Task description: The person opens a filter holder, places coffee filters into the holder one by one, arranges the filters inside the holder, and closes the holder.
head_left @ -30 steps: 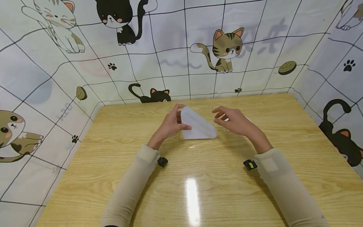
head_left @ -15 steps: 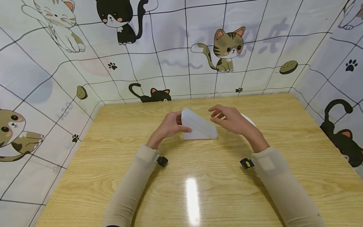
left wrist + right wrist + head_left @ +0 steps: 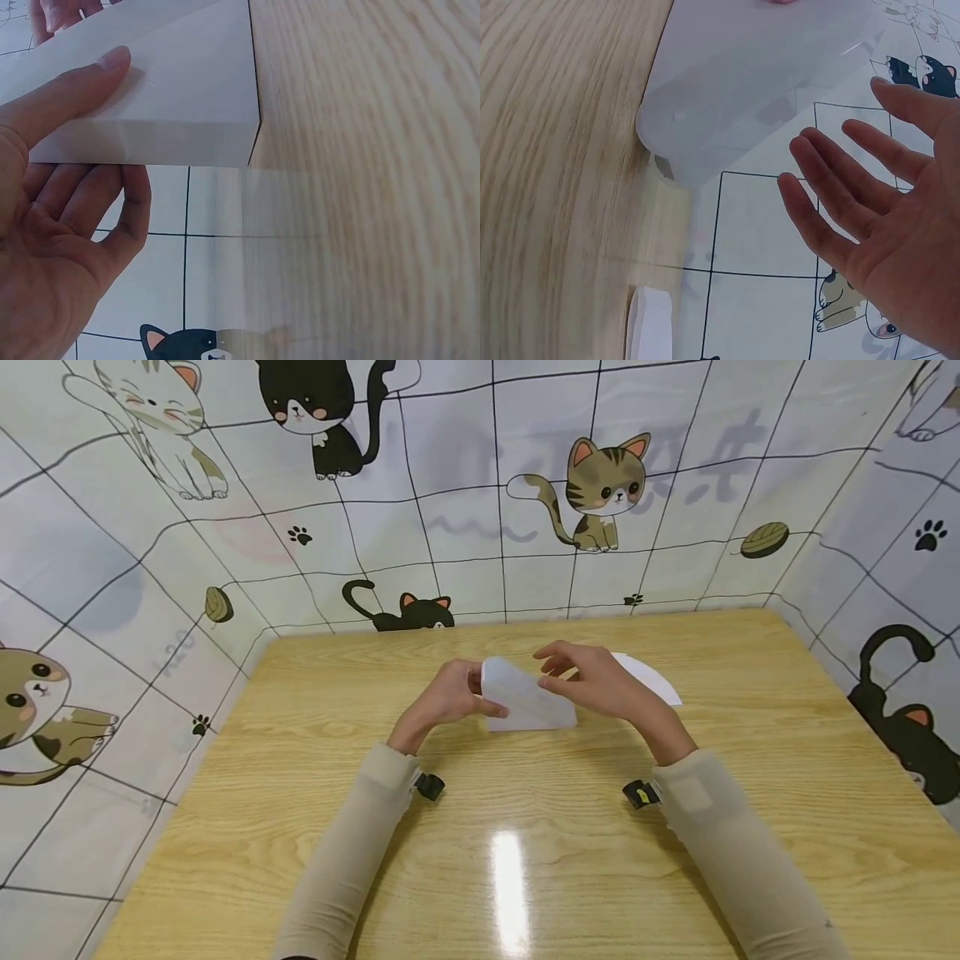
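Note:
A white wedge-shaped case (image 3: 525,702) with a rounded corner stands on its long edge on the table. My left hand (image 3: 452,695) grips its left end, the thumb lying over the near broad face; in the left wrist view the other fingers go behind the case (image 3: 187,82), whose narrow side shows as thick as a shallow box. My right hand (image 3: 592,681) hovers by the case's right slope, overlapping it in the head view. Its fingers are loosely bent and hold nothing in the right wrist view, apart from the smooth, glossy rounded corner of the case (image 3: 705,112).
A flat white fan-shaped piece (image 3: 654,678) lies on the table behind my right hand, partly hidden by it. The wooden table (image 3: 300,827) ends at a curtain-like wall (image 3: 465,527) printed with cats and grid lines.
My right hand has moved left toward the case, uncovering more of the fan-shaped piece. The case's top has come down slightly, with my left hand still gripping it.

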`<state>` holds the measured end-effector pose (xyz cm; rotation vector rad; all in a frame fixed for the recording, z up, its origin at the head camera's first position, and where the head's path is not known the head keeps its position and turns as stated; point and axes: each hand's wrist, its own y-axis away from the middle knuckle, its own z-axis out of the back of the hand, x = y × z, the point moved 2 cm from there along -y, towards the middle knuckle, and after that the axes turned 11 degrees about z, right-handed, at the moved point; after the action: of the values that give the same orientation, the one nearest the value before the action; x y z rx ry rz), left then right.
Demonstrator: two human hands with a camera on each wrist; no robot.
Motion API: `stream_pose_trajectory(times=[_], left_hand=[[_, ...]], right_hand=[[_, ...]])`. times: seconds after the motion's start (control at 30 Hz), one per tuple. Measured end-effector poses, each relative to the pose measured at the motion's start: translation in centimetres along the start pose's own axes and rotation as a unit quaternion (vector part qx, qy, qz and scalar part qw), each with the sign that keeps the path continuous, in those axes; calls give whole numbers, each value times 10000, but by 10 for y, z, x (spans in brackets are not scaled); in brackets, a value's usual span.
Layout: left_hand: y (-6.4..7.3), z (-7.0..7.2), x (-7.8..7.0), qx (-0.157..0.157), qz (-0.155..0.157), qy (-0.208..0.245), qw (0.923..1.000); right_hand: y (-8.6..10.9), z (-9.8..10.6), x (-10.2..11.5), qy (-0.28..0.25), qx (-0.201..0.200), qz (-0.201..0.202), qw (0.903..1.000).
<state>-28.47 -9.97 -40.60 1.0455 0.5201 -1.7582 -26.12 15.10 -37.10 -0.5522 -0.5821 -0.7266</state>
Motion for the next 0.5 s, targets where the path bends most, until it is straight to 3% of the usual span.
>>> stream_pose_trajectory(times=[0.5], left_hand=[[2, 0, 5, 128, 97, 74, 9998]], right_hand=[[-8, -24, 7, 172, -56, 266, 9995]])
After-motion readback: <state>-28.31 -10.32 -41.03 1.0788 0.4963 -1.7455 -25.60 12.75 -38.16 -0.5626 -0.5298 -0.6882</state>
